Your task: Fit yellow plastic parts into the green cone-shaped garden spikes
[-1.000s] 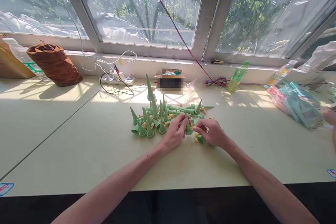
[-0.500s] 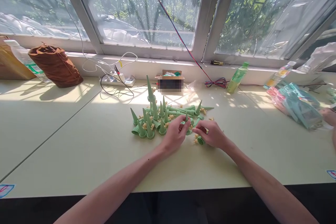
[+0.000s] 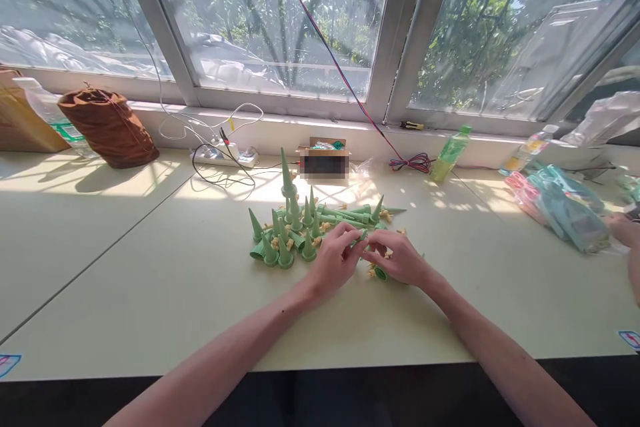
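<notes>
My left hand is closed around a green plastic spike, its tip poking out between thumb and fingers. Close against it, my right hand pinches with thumb and forefinger at the spike's end; whatever sits in that pinch is too small and covered to make out. Left of and behind my hands lies a group of green cone-shaped spikes, some upright, others on their sides. Small beige valve-like pieces are scattered among them. A green spike with its open end showing lies under my right hand.
At the back stand a small cardboard box, a power strip, a brown bag and a green bottle. Plastic bags lie at the right, near another person's hand.
The spike in my left hand has tilted from upright toward the right. My right hand has moved left, and its fingers now meet the left hand's. The other person's hand has shifted slightly left.
</notes>
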Demonstrator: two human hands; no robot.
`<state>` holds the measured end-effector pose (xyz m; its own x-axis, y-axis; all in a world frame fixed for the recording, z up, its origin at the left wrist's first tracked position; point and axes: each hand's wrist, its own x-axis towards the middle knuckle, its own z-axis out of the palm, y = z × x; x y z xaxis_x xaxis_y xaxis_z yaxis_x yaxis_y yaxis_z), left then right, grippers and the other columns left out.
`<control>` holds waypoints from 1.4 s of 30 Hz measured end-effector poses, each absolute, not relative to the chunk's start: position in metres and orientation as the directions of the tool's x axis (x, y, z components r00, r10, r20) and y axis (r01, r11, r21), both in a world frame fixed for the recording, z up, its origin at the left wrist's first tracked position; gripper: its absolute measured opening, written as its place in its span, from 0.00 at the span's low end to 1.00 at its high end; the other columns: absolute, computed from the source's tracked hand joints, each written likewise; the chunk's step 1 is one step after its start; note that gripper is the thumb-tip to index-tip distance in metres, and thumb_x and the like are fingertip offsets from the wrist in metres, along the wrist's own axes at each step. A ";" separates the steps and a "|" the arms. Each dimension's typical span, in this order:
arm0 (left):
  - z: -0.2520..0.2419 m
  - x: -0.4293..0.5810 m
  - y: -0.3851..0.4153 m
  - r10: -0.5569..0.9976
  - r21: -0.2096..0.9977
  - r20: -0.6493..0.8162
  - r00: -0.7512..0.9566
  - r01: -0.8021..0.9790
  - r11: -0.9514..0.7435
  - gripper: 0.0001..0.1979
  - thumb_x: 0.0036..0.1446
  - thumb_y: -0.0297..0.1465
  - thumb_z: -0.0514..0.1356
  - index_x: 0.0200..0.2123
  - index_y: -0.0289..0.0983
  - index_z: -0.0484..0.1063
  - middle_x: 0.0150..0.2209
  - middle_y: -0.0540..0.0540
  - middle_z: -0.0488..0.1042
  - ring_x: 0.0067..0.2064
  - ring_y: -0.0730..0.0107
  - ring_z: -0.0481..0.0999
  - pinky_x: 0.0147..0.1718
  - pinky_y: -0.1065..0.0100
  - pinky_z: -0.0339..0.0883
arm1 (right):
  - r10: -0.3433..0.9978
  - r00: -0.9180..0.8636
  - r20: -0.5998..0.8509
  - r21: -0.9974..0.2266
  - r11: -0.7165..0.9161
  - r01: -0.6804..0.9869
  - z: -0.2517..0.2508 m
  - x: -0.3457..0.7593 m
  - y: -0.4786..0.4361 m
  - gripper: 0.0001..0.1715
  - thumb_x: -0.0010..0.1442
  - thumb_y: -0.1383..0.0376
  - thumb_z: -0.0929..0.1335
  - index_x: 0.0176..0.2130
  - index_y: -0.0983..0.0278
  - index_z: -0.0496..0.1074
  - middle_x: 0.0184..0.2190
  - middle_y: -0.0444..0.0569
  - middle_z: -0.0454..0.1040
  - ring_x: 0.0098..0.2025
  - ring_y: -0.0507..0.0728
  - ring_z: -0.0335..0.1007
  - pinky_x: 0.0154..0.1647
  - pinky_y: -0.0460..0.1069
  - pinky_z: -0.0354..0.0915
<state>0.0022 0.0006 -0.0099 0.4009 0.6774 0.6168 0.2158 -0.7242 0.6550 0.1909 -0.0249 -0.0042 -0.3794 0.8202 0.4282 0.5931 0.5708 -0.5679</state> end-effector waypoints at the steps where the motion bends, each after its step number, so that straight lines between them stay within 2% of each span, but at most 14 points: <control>1: -0.011 0.002 0.000 0.657 0.633 0.635 0.406 0.213 -0.744 0.09 0.65 0.32 0.55 0.36 0.36 0.73 0.35 0.46 0.67 0.27 0.78 0.65 0.25 0.73 0.62 | 0.815 -0.386 0.431 -0.561 0.578 0.593 -0.004 0.191 -0.025 0.11 0.65 0.57 0.67 0.35 0.63 0.71 0.27 0.45 0.70 0.26 0.51 0.60 0.29 0.47 0.60; 7: -0.011 0.001 -0.002 0.569 0.554 0.697 0.437 0.176 -0.814 0.13 0.66 0.29 0.54 0.49 0.42 0.75 0.38 0.44 0.68 0.37 0.70 0.72 0.33 0.69 0.70 | 0.781 -0.411 0.470 -0.532 0.622 0.574 -0.005 0.189 -0.023 0.11 0.65 0.58 0.66 0.36 0.63 0.72 0.28 0.45 0.69 0.28 0.52 0.61 0.30 0.47 0.61; 10: -0.012 0.001 -0.001 0.547 0.535 0.706 0.450 0.167 -0.828 0.15 0.65 0.28 0.55 0.52 0.43 0.74 0.34 0.45 0.71 0.45 0.64 0.72 0.38 0.66 0.71 | 0.766 -0.415 0.491 -0.512 0.639 0.574 -0.008 0.188 -0.021 0.10 0.65 0.59 0.66 0.36 0.63 0.73 0.28 0.46 0.69 0.28 0.52 0.62 0.29 0.47 0.61; 13: -0.015 0.002 0.001 0.533 0.530 0.707 0.464 0.150 -0.834 0.16 0.65 0.28 0.56 0.54 0.44 0.73 0.29 0.46 0.71 0.49 0.61 0.71 0.39 0.64 0.72 | 0.740 -0.414 0.531 -0.491 0.666 0.561 -0.010 0.187 -0.021 0.11 0.66 0.61 0.65 0.32 0.63 0.71 0.28 0.47 0.69 0.28 0.52 0.62 0.29 0.47 0.61; 19: -0.016 0.002 0.003 0.538 0.524 0.719 0.440 0.165 -0.836 0.16 0.65 0.29 0.56 0.54 0.44 0.73 0.36 0.44 0.71 0.45 0.66 0.73 0.36 0.67 0.73 | 0.675 -0.434 0.597 -0.432 0.726 0.535 -0.010 0.185 -0.020 0.06 0.64 0.66 0.66 0.33 0.63 0.69 0.31 0.48 0.73 0.28 0.51 0.63 0.29 0.46 0.63; 22: -0.014 0.003 0.003 0.538 0.519 0.726 0.429 0.172 -0.837 0.15 0.66 0.30 0.55 0.53 0.44 0.74 0.39 0.44 0.70 0.43 0.68 0.73 0.32 0.70 0.72 | 0.665 -0.428 0.612 -0.419 0.732 0.538 -0.009 0.183 -0.021 0.07 0.62 0.68 0.65 0.30 0.63 0.67 0.28 0.45 0.71 0.26 0.50 0.63 0.27 0.45 0.61; 25: -0.014 0.002 0.002 0.548 0.517 0.717 0.431 0.200 -0.832 0.15 0.66 0.31 0.55 0.55 0.44 0.72 0.40 0.45 0.70 0.32 0.76 0.72 0.27 0.74 0.69 | 0.666 -0.395 0.633 -0.400 0.718 0.569 -0.005 0.183 -0.023 0.08 0.61 0.69 0.65 0.29 0.62 0.66 0.23 0.42 0.68 0.24 0.49 0.61 0.25 0.45 0.60; 27: -0.014 0.001 0.003 0.583 0.539 0.705 0.404 0.229 -0.811 0.15 0.66 0.31 0.55 0.55 0.42 0.71 0.42 0.45 0.70 0.23 0.84 0.64 0.23 0.75 0.65 | 0.676 -0.326 0.661 -0.402 0.686 0.607 0.000 0.188 -0.022 0.06 0.61 0.68 0.66 0.31 0.62 0.68 0.21 0.41 0.66 0.23 0.49 0.60 0.25 0.45 0.60; 29: -0.015 0.001 0.002 0.606 0.563 0.711 0.357 0.227 -0.795 0.13 0.65 0.31 0.56 0.52 0.39 0.71 0.42 0.45 0.70 0.20 0.86 0.59 0.21 0.76 0.62 | 0.688 -0.186 0.701 -0.434 0.619 0.654 0.005 0.199 -0.019 0.03 0.60 0.66 0.67 0.33 0.62 0.70 0.20 0.40 0.67 0.21 0.49 0.60 0.26 0.45 0.62; 32: -0.015 0.001 0.001 0.604 0.574 0.732 0.315 0.192 -0.796 0.08 0.65 0.30 0.55 0.45 0.37 0.72 0.38 0.46 0.70 0.21 0.84 0.60 0.20 0.76 0.59 | 0.665 0.102 0.740 -0.506 0.450 0.735 0.007 0.226 -0.006 0.05 0.59 0.63 0.68 0.33 0.62 0.70 0.21 0.40 0.69 0.20 0.50 0.62 0.27 0.45 0.63; 35: -0.016 0.003 -0.001 0.601 0.571 0.723 0.340 0.196 -0.797 0.06 0.65 0.29 0.55 0.42 0.36 0.72 0.38 0.46 0.70 0.21 0.84 0.60 0.21 0.76 0.59 | 0.666 0.297 0.684 -0.587 0.262 0.766 0.001 0.253 0.009 0.08 0.57 0.60 0.67 0.32 0.63 0.69 0.21 0.43 0.71 0.21 0.51 0.66 0.27 0.46 0.64; 39: -0.020 0.003 -0.004 0.586 0.555 0.689 0.426 0.209 -0.805 0.06 0.64 0.30 0.56 0.39 0.35 0.72 0.39 0.46 0.70 0.20 0.85 0.59 0.21 0.75 0.59 | 0.731 0.333 0.596 -0.584 0.110 0.804 -0.013 0.273 0.025 0.11 0.55 0.58 0.67 0.27 0.62 0.66 0.19 0.45 0.72 0.22 0.54 0.68 0.30 0.48 0.63; 42: -0.018 0.003 -0.008 0.532 0.487 0.677 0.509 0.233 -0.842 0.08 0.63 0.32 0.58 0.44 0.36 0.72 0.41 0.44 0.71 0.27 0.79 0.67 0.28 0.72 0.66 | 0.766 0.311 0.563 -0.576 0.094 0.812 -0.020 0.275 0.032 0.13 0.55 0.55 0.66 0.28 0.62 0.66 0.20 0.46 0.73 0.23 0.55 0.69 0.31 0.49 0.63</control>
<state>0.0029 -0.0084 -0.0182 0.5086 0.5321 0.6770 0.2330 -0.8419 0.4867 0.2752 0.0321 -0.0201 0.3109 0.7656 0.5632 0.8123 0.0936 -0.5757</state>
